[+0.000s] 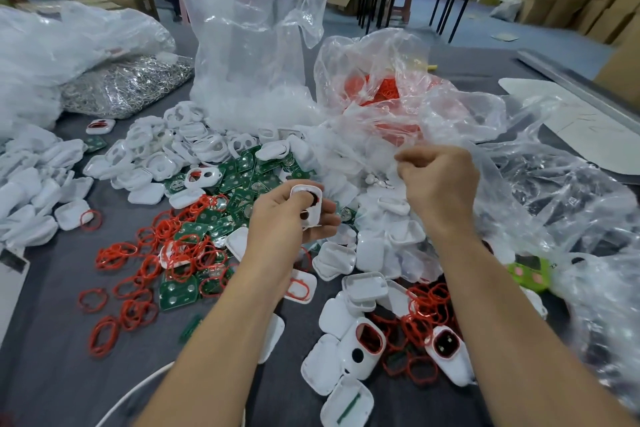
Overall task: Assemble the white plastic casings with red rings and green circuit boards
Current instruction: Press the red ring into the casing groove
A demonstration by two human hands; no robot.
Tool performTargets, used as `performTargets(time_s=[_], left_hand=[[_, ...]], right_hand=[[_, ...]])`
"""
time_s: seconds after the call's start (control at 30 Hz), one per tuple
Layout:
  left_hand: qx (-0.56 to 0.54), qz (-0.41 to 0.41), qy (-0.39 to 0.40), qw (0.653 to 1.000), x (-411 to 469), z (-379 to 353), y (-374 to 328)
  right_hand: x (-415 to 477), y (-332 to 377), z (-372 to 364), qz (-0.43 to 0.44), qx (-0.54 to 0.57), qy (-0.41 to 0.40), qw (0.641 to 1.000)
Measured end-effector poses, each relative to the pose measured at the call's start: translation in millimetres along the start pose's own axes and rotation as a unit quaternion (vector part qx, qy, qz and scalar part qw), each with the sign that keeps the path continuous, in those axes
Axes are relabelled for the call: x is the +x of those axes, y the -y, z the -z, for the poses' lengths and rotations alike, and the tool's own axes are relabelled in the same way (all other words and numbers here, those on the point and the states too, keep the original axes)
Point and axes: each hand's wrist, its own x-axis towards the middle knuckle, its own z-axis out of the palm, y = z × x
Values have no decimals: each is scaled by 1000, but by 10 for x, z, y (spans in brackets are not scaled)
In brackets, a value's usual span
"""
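A white casing (309, 215) is held at the centre of the frame, clamped in the left hand (277, 224) with its open face up, probably for fitting. The right hand (440, 184) is kept with curled fingers at the clear bag (519, 184), right of centre; whether anything is pinched cannot be told.

No legible text, labels or numbers anywhere.

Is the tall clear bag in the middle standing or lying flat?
Standing: the clear bag rises upright behind the white casings, its crumpled mouth on top.
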Motion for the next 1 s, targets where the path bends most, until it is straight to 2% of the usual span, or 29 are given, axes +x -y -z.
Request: performTargets(time_s=[0.13, 0.33, 0.53, 0.67, 0.8, 1.0], left_hand=[[19, 1, 14, 1000, -4, -13, 21], [26, -3, 12, 1000, 18, -17, 19], [40, -1, 10, 999, 29, -26, 26], [41, -1, 6, 999, 40, -31, 35], [39, 2, 4, 999, 34, -30, 36], [39, -2, 4, 999, 40, -24, 34]], right_hand=[[-122, -32, -9, -40, -16, 59, 997], [-191, -35, 27, -60, 20, 68, 996], [-306, -21, 160, 15, -75, 184, 980], [-260, -2, 192, 34, -92, 139, 985], [-256, -12, 192, 36, -144, 200, 968], [-307, -59, 146, 48, -133, 173, 975]])
